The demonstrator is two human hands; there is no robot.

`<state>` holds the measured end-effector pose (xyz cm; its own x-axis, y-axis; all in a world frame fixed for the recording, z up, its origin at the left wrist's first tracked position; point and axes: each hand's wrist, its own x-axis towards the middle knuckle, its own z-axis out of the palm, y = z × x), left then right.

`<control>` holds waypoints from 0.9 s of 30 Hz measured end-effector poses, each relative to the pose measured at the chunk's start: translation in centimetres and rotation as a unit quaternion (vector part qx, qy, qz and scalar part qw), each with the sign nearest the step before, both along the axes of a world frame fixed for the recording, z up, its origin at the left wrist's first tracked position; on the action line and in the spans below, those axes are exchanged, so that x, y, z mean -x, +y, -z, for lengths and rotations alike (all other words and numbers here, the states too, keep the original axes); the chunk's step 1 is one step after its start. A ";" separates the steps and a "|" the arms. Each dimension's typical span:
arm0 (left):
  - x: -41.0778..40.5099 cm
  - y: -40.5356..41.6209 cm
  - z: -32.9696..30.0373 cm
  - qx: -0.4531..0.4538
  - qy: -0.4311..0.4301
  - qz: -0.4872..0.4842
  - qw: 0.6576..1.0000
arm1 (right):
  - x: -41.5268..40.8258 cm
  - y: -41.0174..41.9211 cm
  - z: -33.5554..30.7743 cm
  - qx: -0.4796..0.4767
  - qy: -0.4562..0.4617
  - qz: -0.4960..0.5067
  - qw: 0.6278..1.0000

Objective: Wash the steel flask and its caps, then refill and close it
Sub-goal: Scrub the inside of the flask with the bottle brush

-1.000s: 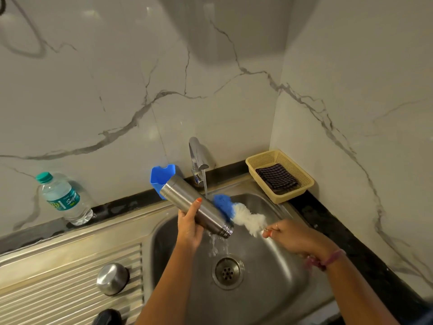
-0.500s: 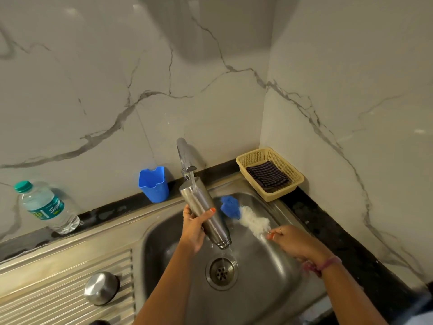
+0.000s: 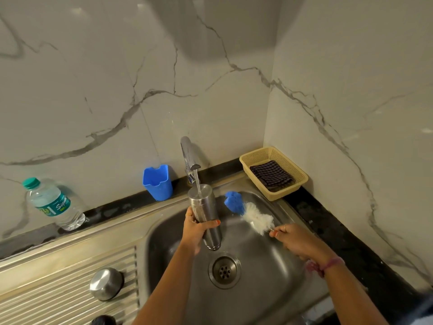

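The steel flask (image 3: 205, 214) is held over the sink (image 3: 269, 266), upside down by the look of it, with its flat base up under the tap (image 3: 190, 158) and its narrower end pointing down toward the drain (image 3: 224, 270). A thin stream of water (image 3: 198, 184) runs from the spout straight onto that upper end. The left hand (image 3: 195, 231) grips the flask around its middle, fingers wrapped behind it and the thumb across the front, orange nail polish showing. The right hand (image 3: 297, 240) is off to the right over the basin, fingers curled around the thin handle of a bottle brush (image 3: 249, 213), which has white bristles and a blue sponge tip. The brush is outside the flask, angled up and to the left, with its blue tip near the flask but not touching it. There's a pink band on the right wrist. On the ribbed drainboard (image 3: 58, 289) to the left sits a round steel cap (image 3: 106, 283), dome side up, and a dark object right at the bottom edge is too cut off to say what it is. Behind the sink, on the dark counter strip against the marble wall, there's a blue plastic cup (image 3: 158, 182) just left of the tap and a plastic water bottle (image 3: 52, 204) with a green cap further left. In the back right corner is a beige plastic basket (image 3: 297, 174) with a folded dark checked cloth (image 3: 270, 173) in it.
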<state>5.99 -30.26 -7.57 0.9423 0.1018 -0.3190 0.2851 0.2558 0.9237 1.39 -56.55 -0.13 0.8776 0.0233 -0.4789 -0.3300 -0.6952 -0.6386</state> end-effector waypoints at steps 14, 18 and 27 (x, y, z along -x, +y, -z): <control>-1.4 0.1 -0.7 0.021 0.023 -0.044 0.999 | 0.6 -0.4 -0.4 -0.013 -0.009 0.019 1.000; -1.4 0.5 -1.3 0.051 0.026 -0.055 0.997 | 0.5 -0.4 -0.3 -0.013 -0.007 0.019 1.000; -1.6 1.1 -2.6 0.128 0.038 -0.105 0.986 | 1.7 0.7 -0.4 -0.062 0.021 0.019 0.998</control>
<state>7.61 -29.17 -4.98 0.8816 0.1982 -0.4283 0.2674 0.5381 0.7994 -0.34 -55.90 0.30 0.8578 0.0520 -0.5114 -0.3829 -0.5991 -0.7032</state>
